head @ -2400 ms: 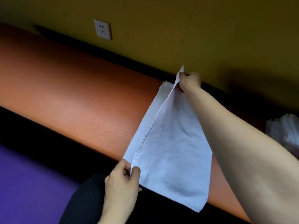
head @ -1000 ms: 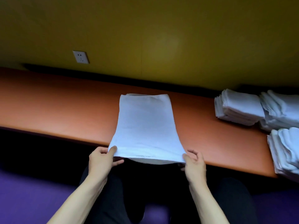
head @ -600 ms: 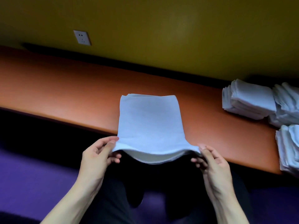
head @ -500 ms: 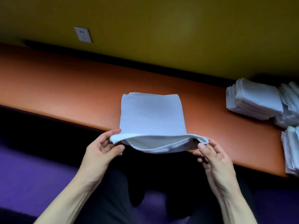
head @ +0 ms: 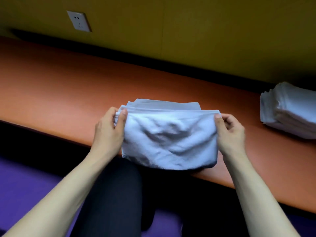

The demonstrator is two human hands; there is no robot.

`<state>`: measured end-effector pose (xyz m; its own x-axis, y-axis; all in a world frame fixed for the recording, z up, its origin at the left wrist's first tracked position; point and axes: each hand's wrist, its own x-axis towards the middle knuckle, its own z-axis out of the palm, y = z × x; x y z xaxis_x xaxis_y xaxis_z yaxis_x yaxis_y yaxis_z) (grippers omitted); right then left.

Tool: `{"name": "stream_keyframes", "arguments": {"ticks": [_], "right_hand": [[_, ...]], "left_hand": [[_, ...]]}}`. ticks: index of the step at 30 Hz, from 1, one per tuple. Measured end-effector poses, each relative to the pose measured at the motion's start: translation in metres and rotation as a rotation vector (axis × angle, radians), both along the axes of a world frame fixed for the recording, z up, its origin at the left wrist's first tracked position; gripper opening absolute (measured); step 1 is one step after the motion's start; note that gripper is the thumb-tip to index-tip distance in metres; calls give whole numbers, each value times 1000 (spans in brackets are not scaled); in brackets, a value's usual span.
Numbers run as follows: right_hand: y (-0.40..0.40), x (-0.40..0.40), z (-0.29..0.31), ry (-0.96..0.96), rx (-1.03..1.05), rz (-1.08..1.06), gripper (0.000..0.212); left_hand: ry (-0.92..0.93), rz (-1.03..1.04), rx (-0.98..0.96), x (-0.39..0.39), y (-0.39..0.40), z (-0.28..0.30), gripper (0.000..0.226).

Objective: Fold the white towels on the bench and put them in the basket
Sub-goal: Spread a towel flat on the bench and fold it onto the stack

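A white towel (head: 169, 137) lies on the orange bench (head: 59, 86), its near half doubled over toward the far edge. The fold hangs a little past the bench's front edge. My left hand (head: 109, 132) pinches the towel's left corner between thumb and fingers. My right hand (head: 229, 132) pinches the right corner the same way. Both held corners sit just short of the far layers' edge (head: 162, 104). No basket is in view.
A stack of folded white towels (head: 289, 110) stands on the bench at the right edge of view. A yellow wall with a white socket (head: 79, 21) runs behind the bench. My dark-trousered knees (head: 118, 194) and purple floor (head: 25, 185) lie below.
Both hands lifted the towel's near edge and carried it away from me over the far half, so the towel is now folded shorter. The view has moved closer.
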<state>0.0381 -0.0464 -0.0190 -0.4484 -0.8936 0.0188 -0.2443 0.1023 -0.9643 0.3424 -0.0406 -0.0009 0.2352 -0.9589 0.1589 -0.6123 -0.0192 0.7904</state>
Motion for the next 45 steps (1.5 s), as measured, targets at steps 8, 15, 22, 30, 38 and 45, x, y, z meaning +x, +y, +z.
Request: {"name": "stream_keyframes", "arguments": {"ticks": [8, 15, 22, 30, 38, 45], "right_hand": [[-98, 9, -32, 266, 64, -96, 26], [-117, 14, -71, 455, 247, -61, 27], [-64, 18, -61, 468, 289, -64, 31], [2, 19, -42, 227, 625, -86, 40], [-13, 19, -14, -588, 620, -10, 23], [-22, 96, 13, -43, 245, 124, 17]], "left_hand": [[-74, 109, -55, -13, -95, -37, 37], [-224, 189, 155, -6, -134, -75, 31], [-668, -502, -101, -59, -74, -90, 53], [-858, -663, 169, -70, -60, -99, 69], [-778, -350, 465, -35, -22, -74, 68], [-585, -301, 456, -13, -17, -72, 65]]}}
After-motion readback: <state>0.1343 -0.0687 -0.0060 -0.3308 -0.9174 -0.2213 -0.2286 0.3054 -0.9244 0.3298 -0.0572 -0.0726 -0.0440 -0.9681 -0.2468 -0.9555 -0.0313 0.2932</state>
